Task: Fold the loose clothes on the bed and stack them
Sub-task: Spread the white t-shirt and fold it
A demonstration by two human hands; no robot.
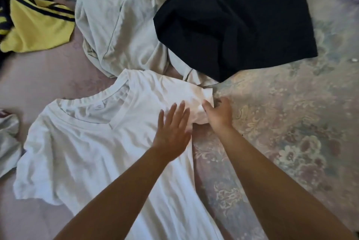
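My one camera sits on my head and looks forward and steeply down, close over the floral bedspread (281,123), so my two forearms enter from the bottom edge and the wide lens bends the bed's far side along the top of the frame.

clothes pile (120,26) blocks far side.

We see a dim, soft light with no hard shadows; the brightest patch lies on the white T-shirt (101,142) near its crumpled sleeve, where the fabric almost washes out. The black garment (233,31) loses nearly all its fold detail in darkness. The whole view looks slightly soft and smeared, and the wide lens bends things toward the edges and corners.
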